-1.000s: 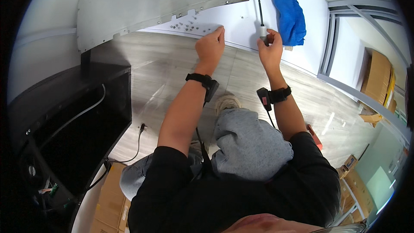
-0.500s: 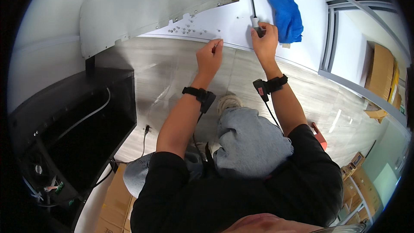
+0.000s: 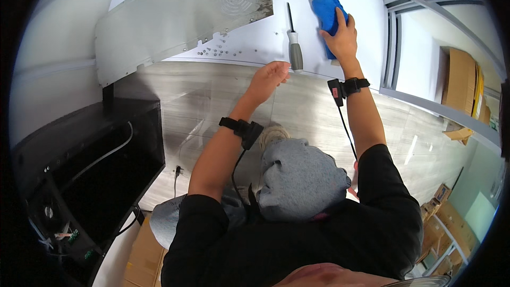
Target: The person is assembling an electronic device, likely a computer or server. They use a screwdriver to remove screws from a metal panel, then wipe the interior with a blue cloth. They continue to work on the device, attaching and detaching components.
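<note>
Our right hand (image 3: 344,38) no longer holds the screwdriver (image 3: 296,56) but spreads, unclenched, on the blue cloth (image 3: 325,7); our left hand (image 3: 270,81) curls, its grip's contents hidden.

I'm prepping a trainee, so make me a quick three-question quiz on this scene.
1. Which hand is at the blue fabric bundle?
2. True or false: the screwdriver lies between the metal panel and the blue fabric bundle.
3. Which is the left hand closest to: A, the blue fabric bundle; B, the metal panel; C, the screwdriver?

Key: 1, the right hand; 2, true; 3, C.
</note>
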`<state>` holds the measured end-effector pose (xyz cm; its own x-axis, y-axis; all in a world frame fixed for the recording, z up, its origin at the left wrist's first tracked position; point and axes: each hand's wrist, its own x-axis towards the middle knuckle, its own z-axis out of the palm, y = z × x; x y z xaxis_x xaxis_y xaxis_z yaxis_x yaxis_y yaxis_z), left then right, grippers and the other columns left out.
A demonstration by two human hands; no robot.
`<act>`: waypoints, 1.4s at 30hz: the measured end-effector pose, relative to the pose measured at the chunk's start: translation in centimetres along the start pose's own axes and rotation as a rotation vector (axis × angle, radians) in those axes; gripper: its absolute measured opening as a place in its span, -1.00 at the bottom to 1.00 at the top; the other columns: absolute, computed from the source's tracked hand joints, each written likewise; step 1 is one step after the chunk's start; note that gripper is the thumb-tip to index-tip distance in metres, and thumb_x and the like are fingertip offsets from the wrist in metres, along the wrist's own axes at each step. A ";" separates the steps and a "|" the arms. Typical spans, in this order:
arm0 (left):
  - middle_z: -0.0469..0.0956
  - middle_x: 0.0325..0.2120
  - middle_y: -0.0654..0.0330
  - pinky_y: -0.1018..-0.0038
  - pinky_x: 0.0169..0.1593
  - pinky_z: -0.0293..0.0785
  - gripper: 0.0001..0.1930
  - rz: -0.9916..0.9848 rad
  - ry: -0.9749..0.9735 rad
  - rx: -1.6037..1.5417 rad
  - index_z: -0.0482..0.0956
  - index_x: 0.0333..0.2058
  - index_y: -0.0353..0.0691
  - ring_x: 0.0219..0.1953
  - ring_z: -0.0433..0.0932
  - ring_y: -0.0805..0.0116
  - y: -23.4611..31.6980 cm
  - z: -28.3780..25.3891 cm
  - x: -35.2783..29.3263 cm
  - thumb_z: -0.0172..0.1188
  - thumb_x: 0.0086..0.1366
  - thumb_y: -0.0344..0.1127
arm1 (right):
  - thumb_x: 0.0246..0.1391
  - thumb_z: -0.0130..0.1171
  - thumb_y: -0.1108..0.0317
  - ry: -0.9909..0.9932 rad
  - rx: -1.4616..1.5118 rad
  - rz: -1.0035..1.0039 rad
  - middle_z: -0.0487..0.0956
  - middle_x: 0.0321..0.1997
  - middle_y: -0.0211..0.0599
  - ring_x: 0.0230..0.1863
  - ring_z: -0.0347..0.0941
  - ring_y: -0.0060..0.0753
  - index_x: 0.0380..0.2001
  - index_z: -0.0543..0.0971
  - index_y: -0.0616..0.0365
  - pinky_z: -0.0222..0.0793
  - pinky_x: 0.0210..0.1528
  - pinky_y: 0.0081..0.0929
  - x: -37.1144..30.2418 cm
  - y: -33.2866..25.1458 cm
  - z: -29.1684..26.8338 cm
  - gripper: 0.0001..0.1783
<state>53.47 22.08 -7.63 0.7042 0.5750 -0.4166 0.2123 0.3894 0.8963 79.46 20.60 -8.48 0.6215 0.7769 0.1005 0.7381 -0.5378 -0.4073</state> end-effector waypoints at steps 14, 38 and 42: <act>0.51 -0.25 0.26 0.53 -0.14 0.40 -0.68 0.041 0.042 -0.017 0.43 -0.01 -0.20 -0.19 0.47 0.48 -0.5 -2.8 -3.7 0.05 0.30 -0.24 | -0.17 0.26 0.35 0.268 0.593 -0.117 0.38 0.06 0.09 0.03 0.37 -0.07 0.16 0.30 0.17 0.26 0.10 -0.30 -0.5 -3.8 -7.9 -0.27; 0.40 -0.04 -0.09 0.30 0.01 0.39 -0.35 0.645 1.237 0.243 0.07 0.17 -0.25 -0.02 0.46 0.10 24.1 -10.0 -38.8 0.17 0.20 -0.19 | -0.28 0.37 0.38 -0.474 1.102 -1.248 0.19 0.12 -0.02 0.06 0.26 -0.05 0.19 0.07 0.15 0.24 0.06 -0.21 -21.3 -47.6 -19.5 -0.05; 0.49 -0.18 -0.11 0.34 -0.10 0.44 -0.37 0.589 1.240 0.493 0.17 0.15 -0.27 -0.17 0.55 0.07 24.4 -7.9 -43.2 0.18 0.17 -0.15 | -0.28 0.39 0.36 -0.567 1.261 -1.131 0.19 0.12 -0.01 0.07 0.26 -0.10 0.19 0.00 0.18 0.24 0.07 -0.20 -25.2 -48.1 -18.7 0.00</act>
<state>22.88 12.43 31.05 -0.2010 0.8990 0.3890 0.4913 -0.2510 0.8340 33.19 20.75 25.54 -0.3529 0.7067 0.6132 -0.0973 0.6241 -0.7753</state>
